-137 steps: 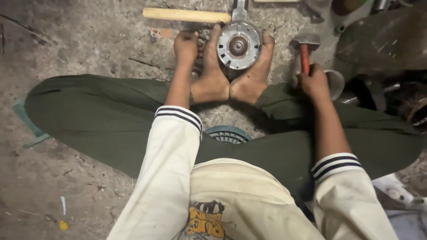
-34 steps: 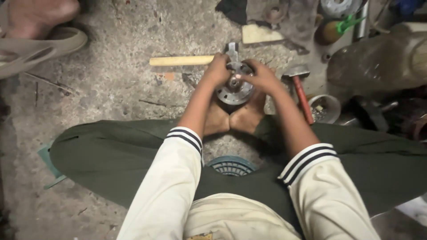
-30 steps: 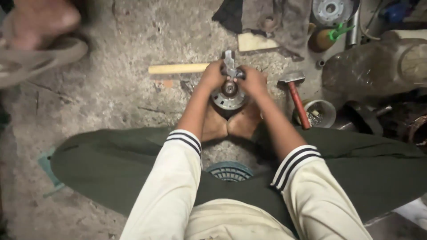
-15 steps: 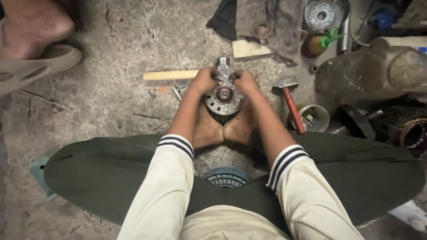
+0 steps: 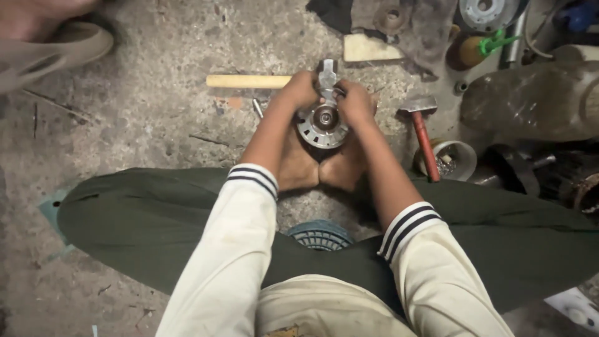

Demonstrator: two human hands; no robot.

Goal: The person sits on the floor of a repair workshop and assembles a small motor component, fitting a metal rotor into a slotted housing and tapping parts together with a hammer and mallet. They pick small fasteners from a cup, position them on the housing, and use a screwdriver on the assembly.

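We sit cross-legged on the concrete floor [image 5: 143,112], soles pressed together, and both forearms run forward from striped cuffs to meet just past our toes. Our left hand [image 5: 299,90] and right hand [image 5: 355,103] curl in from either side, knuckles up, fingers wrapped tight around the grey metal puller [image 5: 327,73] that stands upright on the round motor end cover [image 5: 321,125]. The cover rests against our feet [image 5: 321,167], its bearing hub facing up between the two wrists. Both elbows are bent slightly outward, wrists drawn close together. A wooden stick [image 5: 246,81] lies just beyond the left hand, partly hidden by it. To the right, a hammer with a red handle [image 5: 423,134] lies on the floor beside a small metal cup [image 5: 455,159].
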